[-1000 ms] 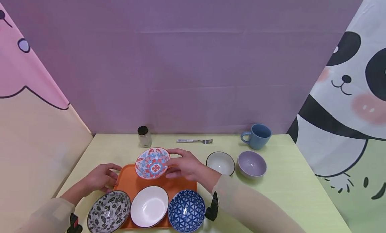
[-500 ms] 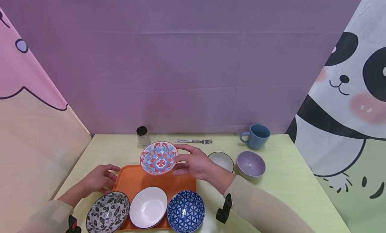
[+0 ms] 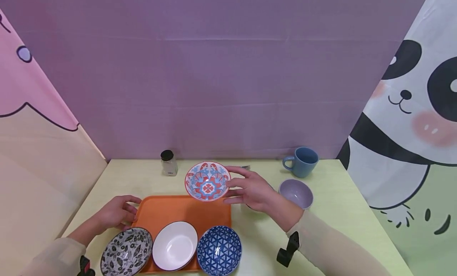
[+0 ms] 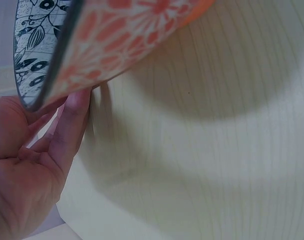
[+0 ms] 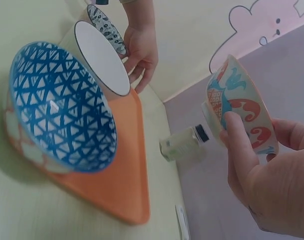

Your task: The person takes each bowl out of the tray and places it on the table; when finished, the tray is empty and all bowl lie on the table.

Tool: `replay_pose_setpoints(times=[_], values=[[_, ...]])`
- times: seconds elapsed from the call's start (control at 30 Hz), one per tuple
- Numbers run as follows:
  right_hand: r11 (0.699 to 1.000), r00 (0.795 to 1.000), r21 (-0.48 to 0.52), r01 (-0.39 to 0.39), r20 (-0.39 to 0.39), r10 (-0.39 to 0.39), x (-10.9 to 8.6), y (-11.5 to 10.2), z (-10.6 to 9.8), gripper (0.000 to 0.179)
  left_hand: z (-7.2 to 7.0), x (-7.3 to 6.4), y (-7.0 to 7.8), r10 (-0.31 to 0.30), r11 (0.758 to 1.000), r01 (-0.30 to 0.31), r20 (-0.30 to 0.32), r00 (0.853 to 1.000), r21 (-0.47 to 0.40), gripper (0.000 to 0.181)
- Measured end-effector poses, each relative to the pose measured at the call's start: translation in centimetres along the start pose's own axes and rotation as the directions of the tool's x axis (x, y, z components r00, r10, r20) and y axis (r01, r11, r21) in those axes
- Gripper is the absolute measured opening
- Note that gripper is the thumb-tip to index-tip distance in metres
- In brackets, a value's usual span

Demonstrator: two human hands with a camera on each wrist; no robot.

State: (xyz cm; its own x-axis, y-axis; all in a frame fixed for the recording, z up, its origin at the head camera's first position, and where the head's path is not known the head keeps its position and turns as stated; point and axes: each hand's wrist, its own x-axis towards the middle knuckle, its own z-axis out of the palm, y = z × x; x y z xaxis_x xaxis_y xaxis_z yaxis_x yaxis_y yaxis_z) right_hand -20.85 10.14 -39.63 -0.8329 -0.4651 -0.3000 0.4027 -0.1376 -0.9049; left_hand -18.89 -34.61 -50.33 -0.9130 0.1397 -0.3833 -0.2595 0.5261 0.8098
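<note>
My right hand [image 3: 251,190] holds a red-and-blue patterned bowl [image 3: 208,181] by its right side, raised over the back of the orange tray [image 3: 178,206]. In the right wrist view the fingers wrap the outside of this bowl [image 5: 244,105]. My left hand [image 3: 116,213] rests at the tray's left edge with relaxed fingers, right beside a black-and-white floral bowl [image 3: 126,251]. That bowl's reddish outer wall [image 4: 107,47] hides part of the left fingertips in the left wrist view. A white bowl [image 3: 175,246] and a blue triangle-patterned bowl [image 3: 219,250] stand along the tray's front.
A lidded glass jar [image 3: 169,165] stands at the back left. At the back right are a blue mug [image 3: 302,162] and a purple bowl [image 3: 297,192]. A fork [image 3: 246,167] and a dark-rimmed bowl are mostly hidden behind my right hand.
My right hand has carried the red-and-blue bowl up and to the right, from over the tray's back left toward its back right edge. The left hand has stayed in place.
</note>
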Motion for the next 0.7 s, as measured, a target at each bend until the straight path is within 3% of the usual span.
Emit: replay_pose_setpoints(times=[0.3, 0.7], values=[[1.0, 0.998, -0.015, -0.005, -0.067, 0.004, -2.4, -0.2, -4.1, 0.057, 0.2, -0.3, 0.1, -0.001, 1.0, 0.001, -0.003, 1.0, 0.0, 0.055], [0.999, 0.995, 0.029, 0.019, -0.099, -0.016, -6.3, -1.1, -9.8, 0.065, 0.1, -0.4, 0.2, 0.004, 1.0, -0.004, 0.002, 1.0, -0.022, 0.056]])
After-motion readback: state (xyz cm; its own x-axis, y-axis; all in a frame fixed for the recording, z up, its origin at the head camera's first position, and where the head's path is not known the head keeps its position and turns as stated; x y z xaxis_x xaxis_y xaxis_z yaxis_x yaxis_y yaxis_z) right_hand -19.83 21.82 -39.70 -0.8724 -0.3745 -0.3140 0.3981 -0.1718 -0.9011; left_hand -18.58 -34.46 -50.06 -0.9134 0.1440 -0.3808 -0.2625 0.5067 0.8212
